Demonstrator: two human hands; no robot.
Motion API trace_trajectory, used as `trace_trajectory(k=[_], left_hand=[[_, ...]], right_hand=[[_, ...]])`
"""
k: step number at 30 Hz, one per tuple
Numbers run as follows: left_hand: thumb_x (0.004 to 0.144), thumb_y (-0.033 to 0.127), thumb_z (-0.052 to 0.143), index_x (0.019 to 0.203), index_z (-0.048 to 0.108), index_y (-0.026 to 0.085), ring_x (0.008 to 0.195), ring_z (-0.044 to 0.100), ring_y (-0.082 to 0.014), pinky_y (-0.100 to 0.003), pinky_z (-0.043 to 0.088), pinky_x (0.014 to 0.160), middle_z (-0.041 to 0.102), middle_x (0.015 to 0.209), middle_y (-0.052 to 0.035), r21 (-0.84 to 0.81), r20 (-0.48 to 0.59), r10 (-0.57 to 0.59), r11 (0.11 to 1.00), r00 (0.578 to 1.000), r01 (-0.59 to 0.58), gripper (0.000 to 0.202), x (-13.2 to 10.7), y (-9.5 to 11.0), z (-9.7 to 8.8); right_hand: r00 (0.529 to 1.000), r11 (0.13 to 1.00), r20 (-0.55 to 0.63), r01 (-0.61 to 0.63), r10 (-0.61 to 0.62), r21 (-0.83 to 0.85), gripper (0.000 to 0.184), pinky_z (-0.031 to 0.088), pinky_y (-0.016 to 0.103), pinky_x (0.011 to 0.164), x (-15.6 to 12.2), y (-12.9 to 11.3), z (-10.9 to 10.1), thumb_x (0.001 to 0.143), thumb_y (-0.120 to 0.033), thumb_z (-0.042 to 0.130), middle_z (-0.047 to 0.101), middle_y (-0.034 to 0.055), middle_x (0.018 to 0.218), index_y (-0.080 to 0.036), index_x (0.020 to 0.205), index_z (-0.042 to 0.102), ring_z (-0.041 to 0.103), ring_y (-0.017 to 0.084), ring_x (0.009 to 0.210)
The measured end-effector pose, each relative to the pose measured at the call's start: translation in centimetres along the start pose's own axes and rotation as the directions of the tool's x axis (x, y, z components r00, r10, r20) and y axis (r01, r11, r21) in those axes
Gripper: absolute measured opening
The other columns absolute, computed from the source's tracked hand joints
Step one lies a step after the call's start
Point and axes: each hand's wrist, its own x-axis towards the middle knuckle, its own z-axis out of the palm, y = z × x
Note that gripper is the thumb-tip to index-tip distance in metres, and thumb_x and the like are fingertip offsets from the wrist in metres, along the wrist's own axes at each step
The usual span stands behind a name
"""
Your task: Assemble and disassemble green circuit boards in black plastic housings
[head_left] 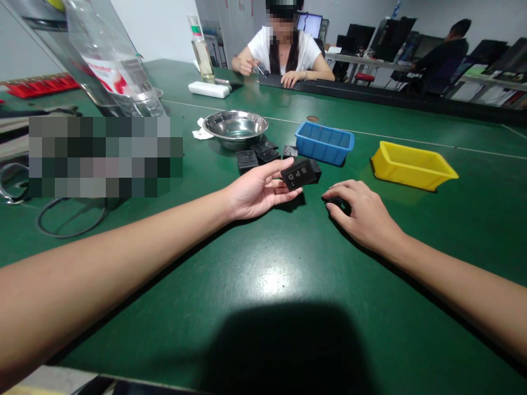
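Note:
My left hand [257, 192] holds a small black box [300, 173] marked "SPD" between thumb and fingers, just above the green table [263, 285]. My right hand [362, 214] rests palm down on the table to its right, fingers curled over a small dark piece [337, 203] that is mostly hidden. Several more black parts [259, 153] lie on the table just beyond my left hand, in front of a steel bowl [235, 128].
A blue bin [324, 143] and a yellow bin [411, 166] stand beyond my hands. A clear bottle [111, 60] stands at the left, cables [69, 219] lie near it. A person sits across the table with a white box [208, 89] nearby.

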Motion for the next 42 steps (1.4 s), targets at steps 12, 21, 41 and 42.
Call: trace_trajectory(k=[12,21,41,42], left_hand=[[0.086,0.033,0.078,0.098,0.072,0.018,0.080,0.073,-0.0143,-0.028,0.067,0.080,0.077,0.098,-0.0054,0.074,0.055,0.000,0.997,0.999,-0.004,0.020,0.1,0.0,-0.5],[0.091,0.030,0.072,0.098,0.073,0.017,0.080,0.073,-0.0135,-0.024,0.065,0.075,0.078,0.098,-0.0062,0.022,0.030,-0.036,0.999,0.999,0.036,0.014,-0.1,0.0,-0.2],[0.100,0.020,0.058,0.097,0.069,0.010,0.071,0.071,-0.0125,-0.023,0.065,0.067,0.076,0.087,-0.0072,-0.030,-0.051,-0.046,0.999,0.998,0.044,0.015,-0.9,0.5,1.1],[0.100,0.020,0.058,0.096,0.069,0.010,0.070,0.071,-0.0124,-0.023,0.065,0.066,0.075,0.086,-0.0068,-0.030,-0.049,-0.045,0.999,0.998,0.044,0.015,-0.9,0.5,1.1]], right_hand=[[0.998,0.996,-0.048,0.037,-0.033,0.079,0.012,0.053,0.042,0.089,0.1,-0.4,-0.3,0.091,-0.021,0.066,0.073,0.0104,0.104,-0.021,0.101,0.072,0.068,0.027,0.101],[0.997,0.980,-0.061,0.067,-0.056,0.189,0.006,0.054,0.037,0.080,0.1,-0.6,-0.7,0.093,-0.022,0.067,0.072,0.0099,0.103,-0.020,0.098,0.071,0.067,0.023,0.093],[0.985,0.937,-0.116,0.160,-0.130,0.311,0.013,0.062,0.036,0.079,0.0,-0.8,-0.7,0.085,-0.019,0.077,0.068,0.0077,0.101,-0.021,0.096,0.071,0.069,0.022,0.096],[0.985,0.937,-0.109,0.160,-0.132,0.310,0.012,0.062,0.037,0.080,0.0,-0.8,-0.7,0.085,-0.020,0.077,0.068,0.0079,0.101,-0.021,0.096,0.071,0.069,0.022,0.097]])
